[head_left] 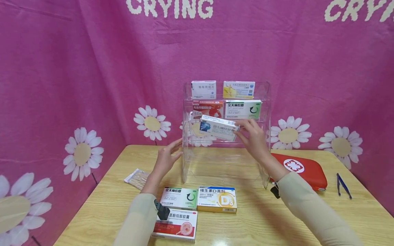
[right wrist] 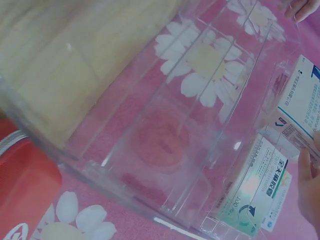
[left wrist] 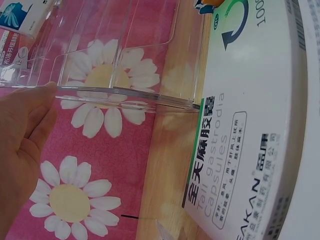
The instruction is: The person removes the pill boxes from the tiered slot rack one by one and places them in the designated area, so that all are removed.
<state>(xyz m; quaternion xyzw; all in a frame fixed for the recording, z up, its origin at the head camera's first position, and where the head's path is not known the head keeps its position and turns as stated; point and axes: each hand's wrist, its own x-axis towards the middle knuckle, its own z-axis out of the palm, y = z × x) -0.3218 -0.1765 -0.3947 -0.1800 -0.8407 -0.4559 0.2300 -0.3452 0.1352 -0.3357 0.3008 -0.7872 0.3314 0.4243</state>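
My right hand (head_left: 253, 138) pinches the right end of a white medicine box (head_left: 217, 128) with a dark blue head picture. This box is tilted, its right end lower, in front of the middle of a clear acrylic display rack (head_left: 184, 165). Fingertips of my left hand (head_left: 165, 159) touch the rack's left side edge; in the left wrist view that hand's fingers (left wrist: 37, 102) look straight. Higher tiers hold a white box (head_left: 204, 90), a yellow-and-white box (head_left: 238, 90), a red box (head_left: 208, 109) and a green-and-white capsule box (head_left: 243, 109).
Before the rack lie another green-and-white box (head_left: 180, 198), an orange vitamin D box (head_left: 217, 200) and a red-and-white capsule box (head_left: 176, 225). A cotton swab pack (head_left: 137, 178) is at left. A red first-aid case (head_left: 303, 171) and blue tweezers (head_left: 343, 186) lie right.
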